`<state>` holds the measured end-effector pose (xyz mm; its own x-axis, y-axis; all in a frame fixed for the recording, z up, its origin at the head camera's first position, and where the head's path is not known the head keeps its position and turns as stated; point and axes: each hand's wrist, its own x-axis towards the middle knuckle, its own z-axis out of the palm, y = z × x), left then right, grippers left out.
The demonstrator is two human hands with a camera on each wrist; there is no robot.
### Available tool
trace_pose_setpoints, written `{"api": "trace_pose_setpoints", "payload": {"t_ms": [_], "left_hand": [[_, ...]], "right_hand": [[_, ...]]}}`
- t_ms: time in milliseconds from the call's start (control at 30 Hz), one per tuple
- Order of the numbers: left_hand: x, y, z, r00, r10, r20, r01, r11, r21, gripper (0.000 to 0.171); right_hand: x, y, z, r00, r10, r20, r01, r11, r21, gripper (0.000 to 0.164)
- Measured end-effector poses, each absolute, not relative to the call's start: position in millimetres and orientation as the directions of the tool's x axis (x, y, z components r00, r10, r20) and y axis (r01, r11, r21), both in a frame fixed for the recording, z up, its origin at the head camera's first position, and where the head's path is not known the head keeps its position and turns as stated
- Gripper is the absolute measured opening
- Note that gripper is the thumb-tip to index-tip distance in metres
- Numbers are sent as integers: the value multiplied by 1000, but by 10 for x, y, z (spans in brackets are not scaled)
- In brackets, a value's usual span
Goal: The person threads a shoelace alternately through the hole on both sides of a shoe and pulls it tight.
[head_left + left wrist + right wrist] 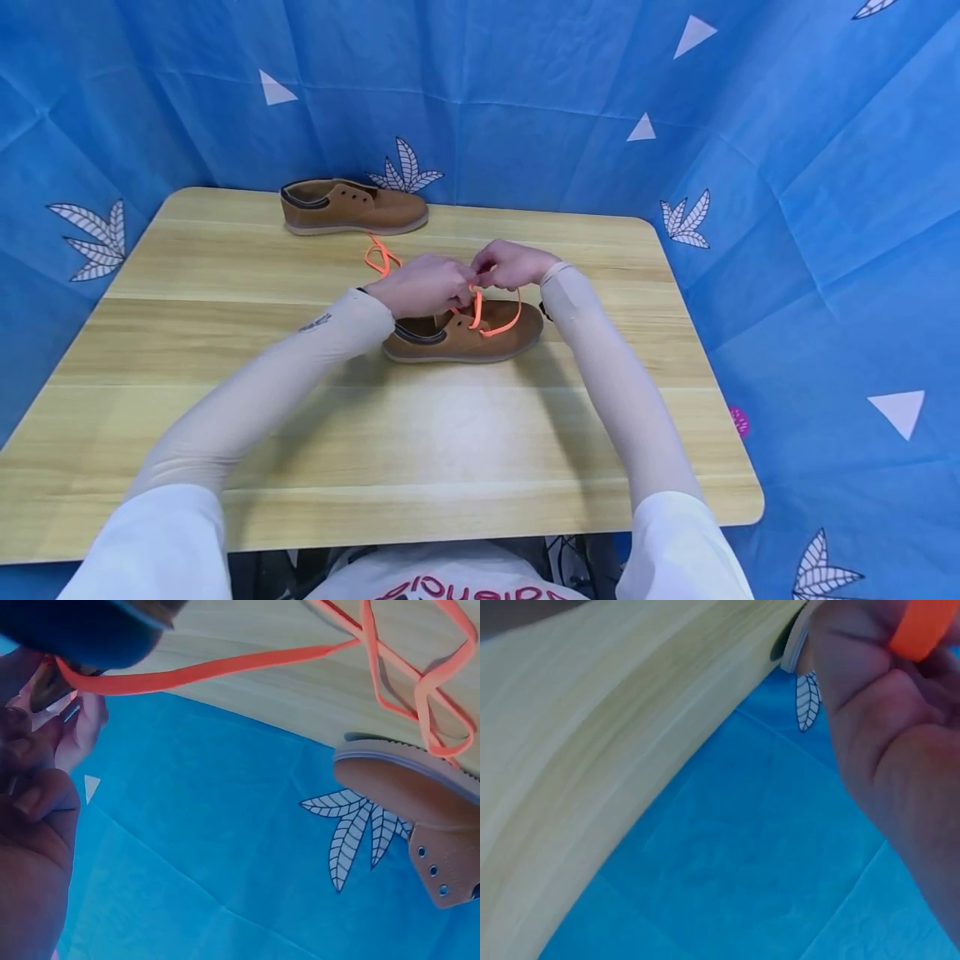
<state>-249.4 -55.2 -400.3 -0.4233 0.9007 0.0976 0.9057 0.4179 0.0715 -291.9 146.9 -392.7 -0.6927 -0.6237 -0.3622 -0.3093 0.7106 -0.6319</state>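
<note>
A brown shoe (510, 342) lies on the table with its toe to the right. An orange shoelace (477, 310) runs through its eyelets and makes a loop over the toe. Above the shoe's opening, the left hand (431, 282) has its fingers curled on the lace. The right hand (513, 263) meets it there, thumb and fingers pinching the lace. In the left wrist view, a length of lace (202, 673) stretches from the hands to the tabletop. A strip of lace crosses the right hand (900, 742) in the right wrist view; its fingertips are hidden.
A second brown shoe (375, 210), its eyelets without a lace, stands at the table's back edge. A loose tangle of orange lace (381, 254) lies in front of it. Blue cloth (525, 150) hangs behind and beside the wooden table (450, 467).
</note>
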Motion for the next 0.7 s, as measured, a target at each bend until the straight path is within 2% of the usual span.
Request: {"api": "trace_pose_setpoints", "payload": {"t_ms": [333, 700], "left_hand": [[-2348, -718, -3955, -436, 888, 145, 897, 415, 153, 6], [-2187, -827, -3882, -456, 858, 234, 888, 424, 177, 6]], "right_hand": [[-2829, 1381, -3841, -757, -534, -375, -88, 653, -752, 24], [-2815, 1306, -3795, -766, -514, -386, -47, 643, -764, 30]]}}
